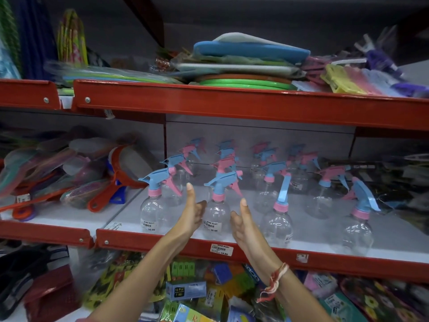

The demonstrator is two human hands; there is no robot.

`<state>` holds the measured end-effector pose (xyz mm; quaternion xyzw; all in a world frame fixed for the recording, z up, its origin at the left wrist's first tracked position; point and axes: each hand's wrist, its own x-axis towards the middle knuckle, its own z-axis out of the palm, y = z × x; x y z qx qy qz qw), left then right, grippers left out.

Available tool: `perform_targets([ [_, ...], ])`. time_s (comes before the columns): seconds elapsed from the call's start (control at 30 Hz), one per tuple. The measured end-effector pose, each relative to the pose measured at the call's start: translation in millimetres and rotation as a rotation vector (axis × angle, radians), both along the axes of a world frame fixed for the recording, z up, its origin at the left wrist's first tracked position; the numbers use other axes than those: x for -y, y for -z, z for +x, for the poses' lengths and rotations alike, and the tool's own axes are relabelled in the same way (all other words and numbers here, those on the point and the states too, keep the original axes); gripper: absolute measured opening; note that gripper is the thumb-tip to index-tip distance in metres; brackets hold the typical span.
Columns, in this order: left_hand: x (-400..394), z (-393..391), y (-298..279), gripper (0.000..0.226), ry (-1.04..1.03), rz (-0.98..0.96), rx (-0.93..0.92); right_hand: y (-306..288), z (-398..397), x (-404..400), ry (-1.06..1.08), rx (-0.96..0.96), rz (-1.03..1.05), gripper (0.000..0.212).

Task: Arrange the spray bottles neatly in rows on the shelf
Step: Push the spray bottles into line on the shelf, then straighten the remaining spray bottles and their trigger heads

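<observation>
On the middle shelf (255, 246), between the red rails, the clear spray bottles already stand upright in rough columns running front to back, though the right-hand ones look crooked and probably need straightening. The left hand (193, 213) and right hand (242, 220) are both loose and empty, palms facing each other either side of the front-centre bottle (217, 205) without touching it. That bottle's long axis is vertical, its blue nozzle pointing left.

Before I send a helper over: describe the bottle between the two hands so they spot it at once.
Find the middle red-edged shelf with clear spray bottles. In its front row, second from the left, stands the bottle flanked by the open left hand and right hand. Unlike its right-hand neighbours, its blue nozzle points left.
</observation>
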<state>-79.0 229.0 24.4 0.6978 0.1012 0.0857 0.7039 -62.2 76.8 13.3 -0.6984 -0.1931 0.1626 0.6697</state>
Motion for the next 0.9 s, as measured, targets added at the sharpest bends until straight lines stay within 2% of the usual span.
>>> perform_targets([
  [0.23, -9, 8, 4, 0.113, 0.064, 0.016, 0.009, -4, -4, 4, 0.040, -0.082, 0.069, 0.097],
  [0.37, -8, 6, 9, 0.102, 0.043, 0.017, 0.039, -4, -4, 5, 0.062, -0.087, 0.073, 0.098],
  [0.5, -6, -7, 24, 0.095, -0.152, 0.105, 0.155, -3, -5, 16, 0.070, -0.045, 0.077, 0.088],
  [0.6, 4, -20, 35, 0.069, -0.347, 0.148, 0.300, -1, -9, 32, 0.123, 0.068, 0.102, 0.070],
  [0.73, 27, -31, 29, 0.043, -0.444, 0.160, 0.441, -2, -11, 59, 0.387, 0.219, 0.318, 0.058],
  [0.83, 46, -26, 20, 0.039, -0.302, 0.121, 0.424, -6, -2, 80, 0.646, 0.344, 0.444, 0.057],
  [0.9, 61, -20, 14, 0.042, -0.167, 0.078, 0.333, -7, 17, 92, 0.739, 0.361, 0.436, 0.050],
])
